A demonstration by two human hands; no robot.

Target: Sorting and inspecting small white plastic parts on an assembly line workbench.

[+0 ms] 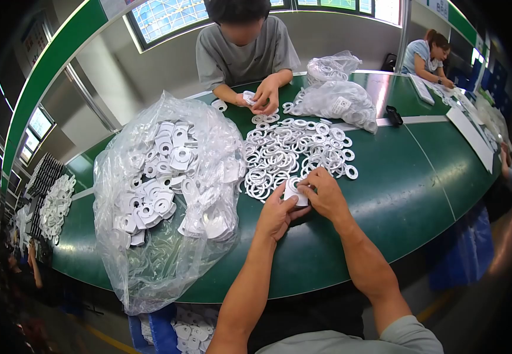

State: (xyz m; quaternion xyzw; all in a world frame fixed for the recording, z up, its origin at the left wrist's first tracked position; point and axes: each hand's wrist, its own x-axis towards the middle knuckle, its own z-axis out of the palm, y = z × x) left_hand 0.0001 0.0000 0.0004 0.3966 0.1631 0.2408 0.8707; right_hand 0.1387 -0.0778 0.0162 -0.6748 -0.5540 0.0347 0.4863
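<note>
While left hand (275, 216) and right hand (325, 193) clamp the white part (293, 190) beside the ring pile (285, 147), press evenly all round.

No words or numbers can be read. 1 small, white, squarish paper label (341, 105) with dark print stands on the clear, bulging plastic bag (316, 101) lying on the far part of the green, smooth-surfaced worktop (397, 168); its print is too small to make out. At the upper right, 1 white, flat panel (441, 7) beside a green, slanting board (463, 22) bears small dark marks, also illegible. On the dim left side, 1 greyish wall sheet (34, 42) shows faint marks, too blurred to tell.
</note>
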